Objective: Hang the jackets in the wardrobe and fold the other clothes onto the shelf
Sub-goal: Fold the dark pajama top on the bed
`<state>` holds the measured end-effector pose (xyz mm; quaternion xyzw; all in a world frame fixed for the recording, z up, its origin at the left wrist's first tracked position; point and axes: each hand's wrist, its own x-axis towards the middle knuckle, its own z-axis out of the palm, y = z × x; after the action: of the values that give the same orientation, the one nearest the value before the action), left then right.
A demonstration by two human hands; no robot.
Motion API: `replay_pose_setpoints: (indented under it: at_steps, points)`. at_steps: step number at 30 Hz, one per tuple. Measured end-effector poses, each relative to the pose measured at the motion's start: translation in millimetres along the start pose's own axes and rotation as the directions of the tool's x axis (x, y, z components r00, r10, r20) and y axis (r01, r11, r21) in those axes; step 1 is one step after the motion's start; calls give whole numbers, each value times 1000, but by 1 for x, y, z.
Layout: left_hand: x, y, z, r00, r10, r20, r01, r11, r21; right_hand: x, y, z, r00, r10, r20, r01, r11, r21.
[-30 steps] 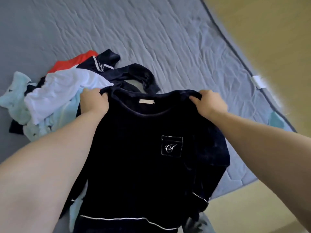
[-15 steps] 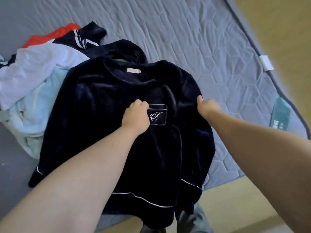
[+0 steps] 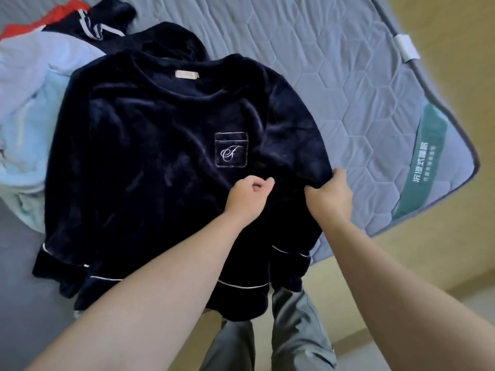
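Right, saw the navy velvet top (image 3: 150,145) front-up on the mattress (image 3: 348,76), hem hanging off the near edge. Had the right hand (image 3: 330,195) pinching its sleeve-side edge, the left hand (image 3: 247,195) curled below the pocket (image 3: 231,149), grip impossible to tell. Called, probably, for a straight inward fold, sleeve smoothed flat first.

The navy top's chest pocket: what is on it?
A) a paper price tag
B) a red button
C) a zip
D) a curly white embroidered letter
D: the pocket on the navy top carries a curly white embroidered letter inside a white stitched outline.
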<state>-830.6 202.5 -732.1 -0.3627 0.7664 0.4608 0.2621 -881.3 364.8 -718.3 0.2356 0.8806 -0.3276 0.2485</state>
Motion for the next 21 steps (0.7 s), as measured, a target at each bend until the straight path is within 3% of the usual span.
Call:
replay_pose_setpoints:
  at_steps: [2, 4, 5, 6, 8, 10, 11, 12, 14, 15, 16, 17, 18, 19, 21]
  points:
    - [-4, 25, -10, 979, -70, 191, 137, 922, -363, -37, -13, 2, 963, -237, 126, 226, 969, 95]
    - [-8, 35, -21, 925, -96, 367, 287, 809, -512, -67, -18, 7, 836, -372, 404, 300, 926, 231]
    - [-7, 35, -26, 918, -128, 375, 327, 779, -534, -75, -16, 9, 786, -373, 493, 267, 924, 273]
    - [-6, 31, -32, 919, -190, 345, 362, 752, -551, -79, -13, 10, 791, -337, 511, 198, 931, 307]
    - [-8, 17, -42, 888, -316, 335, 460, 625, -630, -81, -8, 14, 896, -210, 392, 65, 934, 352]
    - [-8, -3, -50, 867, -377, 325, 484, 488, -727, -73, 0, 20, 960, -119, 253, 65, 976, 210]
    - [-6, -13, -51, 859, -435, 270, 471, 467, -748, -68, 4, 24, 964, -81, 251, 45, 988, 148]
    - [-5, -23, -51, 839, -515, 174, 464, 511, -724, -63, 7, 28, 954, -24, 299, -12, 993, 118]
    - [-9, -42, -45, 770, -612, -180, 490, 748, -448, -51, 11, 37, 891, 84, 445, -161, 977, 137]
    - [-11, -52, -40, 783, -490, -383, 439, 872, -217, -46, 12, 41, 850, 116, 513, -207, 971, 124]
    - [-16, -60, -35, 816, -232, -529, 304, 951, 53, -42, 15, 46, 814, 132, 566, -207, 976, 69]
    - [-23, -65, -31, 838, 49, -544, 140, 944, 300, -39, 17, 49, 791, 129, 598, -160, 987, -2]
    - [-28, -68, -26, 860, 217, -463, 15, 895, 446, -35, 19, 53, 780, 125, 614, -89, 992, -88]
    - [-31, -70, -21, 898, 240, -369, -41, 880, 473, -32, 21, 57, 773, 123, 622, -19, 985, -171]
    - [-32, -67, -11, 970, -53, -237, 117, 957, 267, -29, 18, 58, 747, 164, 645, 16, 964, -265]
